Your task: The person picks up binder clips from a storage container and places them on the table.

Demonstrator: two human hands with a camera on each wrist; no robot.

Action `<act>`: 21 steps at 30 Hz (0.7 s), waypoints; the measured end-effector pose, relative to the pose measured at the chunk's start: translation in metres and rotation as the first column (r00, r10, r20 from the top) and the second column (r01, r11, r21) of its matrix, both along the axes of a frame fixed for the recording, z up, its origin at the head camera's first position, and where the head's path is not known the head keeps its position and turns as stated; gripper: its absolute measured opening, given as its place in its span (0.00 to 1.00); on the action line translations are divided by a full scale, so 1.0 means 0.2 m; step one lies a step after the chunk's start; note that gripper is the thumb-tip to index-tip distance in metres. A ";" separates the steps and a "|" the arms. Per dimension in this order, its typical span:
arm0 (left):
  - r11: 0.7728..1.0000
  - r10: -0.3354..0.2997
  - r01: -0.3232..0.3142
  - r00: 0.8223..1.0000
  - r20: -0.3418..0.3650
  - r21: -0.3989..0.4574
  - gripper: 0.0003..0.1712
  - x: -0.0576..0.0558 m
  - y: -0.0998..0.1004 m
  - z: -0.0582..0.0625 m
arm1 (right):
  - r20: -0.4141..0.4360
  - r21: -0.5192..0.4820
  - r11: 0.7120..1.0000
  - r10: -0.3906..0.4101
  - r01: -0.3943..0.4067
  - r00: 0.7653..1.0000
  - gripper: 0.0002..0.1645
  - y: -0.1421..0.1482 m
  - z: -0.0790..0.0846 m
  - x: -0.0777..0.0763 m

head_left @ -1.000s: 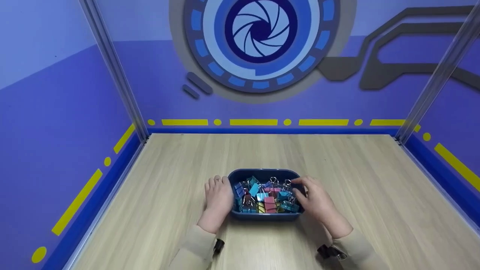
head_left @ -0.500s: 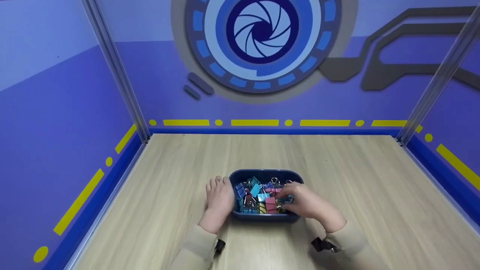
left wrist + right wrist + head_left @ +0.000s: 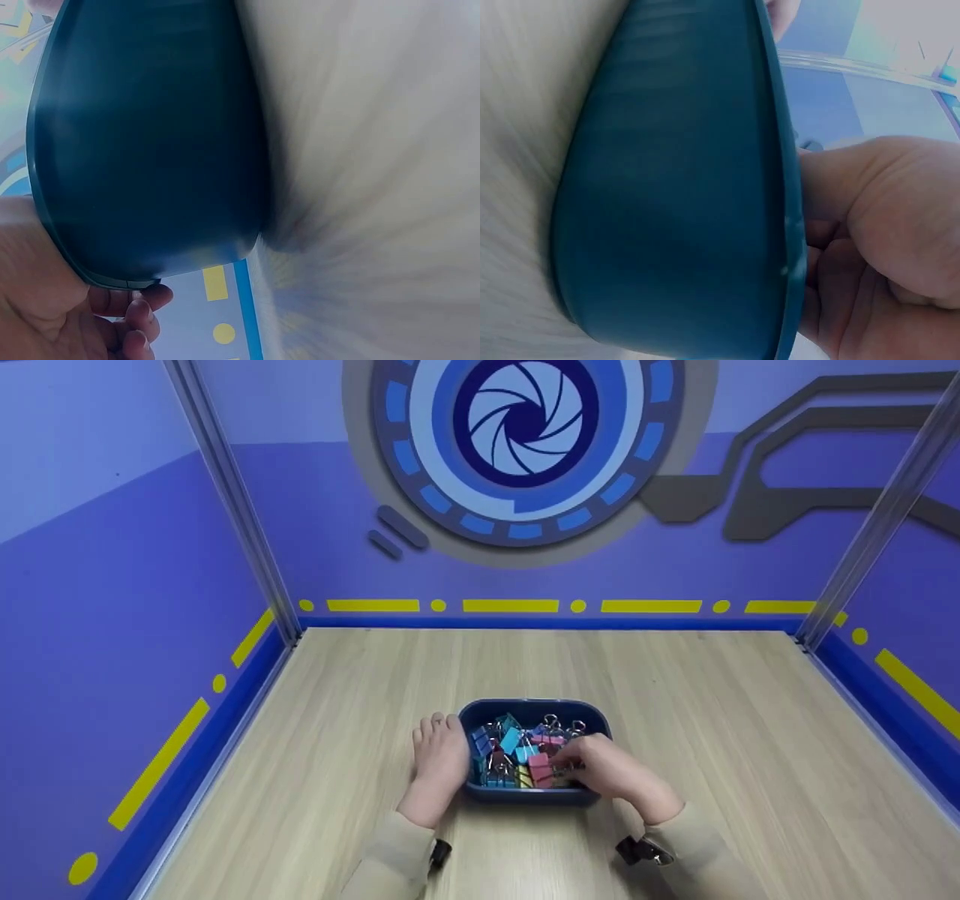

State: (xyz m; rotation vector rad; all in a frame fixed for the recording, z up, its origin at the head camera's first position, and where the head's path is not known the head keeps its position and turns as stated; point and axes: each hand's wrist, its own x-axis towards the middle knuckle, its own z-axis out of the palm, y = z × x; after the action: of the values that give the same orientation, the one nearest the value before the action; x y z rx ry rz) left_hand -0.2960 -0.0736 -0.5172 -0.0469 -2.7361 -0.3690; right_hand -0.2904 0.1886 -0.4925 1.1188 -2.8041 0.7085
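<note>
A dark blue bin stands on the table, holding several binder clips in teal, blue, pink, yellow and dark red. My left hand rests against the bin's left end; in the left wrist view its fingers are loosely bent past the rim, around nothing. At the right end my right hand reaches over the rim, with thumb and fingers down among the clips beside a pink binder clip. Its fingertips are partly hidden, so a pinch on a clip cannot be made out. In the right wrist view the bin wall covers them.
The wooden table is bounded by blue-purple panels at the back and both sides. Metal posts rise at its back corners. Dark wrist straps sit at the sleeves.
My right hand has moved left from the bin's right rim, then lower among the clips near the front. The pink clip has shifted slightly. My left hand stays against the bin.
</note>
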 end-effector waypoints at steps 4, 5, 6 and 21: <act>1.000 0.002 -0.002 1.000 0.023 0.006 0.11 0.00 0.00 0.01 | 0.016 -0.022 1.000 -0.014 0.014 1.000 0.13 0.01 0.00 -0.01; 1.000 0.003 -0.003 1.000 0.026 0.007 0.11 0.00 0.00 0.01 | 0.022 -0.028 0.999 -0.015 0.016 1.000 0.13 0.02 0.00 -0.02; 1.000 0.003 -0.003 1.000 0.029 0.006 0.11 0.00 0.00 0.01 | 0.026 -0.035 0.999 -0.014 0.015 1.000 0.14 0.02 -0.01 -0.02; 1.000 0.003 -0.004 0.999 0.044 0.014 0.10 0.00 0.00 0.01 | -0.162 -0.036 0.999 0.005 -0.011 0.987 0.14 -0.05 -0.07 -0.01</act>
State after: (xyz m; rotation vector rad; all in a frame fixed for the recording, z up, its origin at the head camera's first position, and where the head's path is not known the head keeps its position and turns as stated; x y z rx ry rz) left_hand -0.2958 -0.0730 -0.5149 -0.0305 -2.7768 -0.3923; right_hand -0.2926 0.1786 -0.5059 1.1275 -2.6425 0.6363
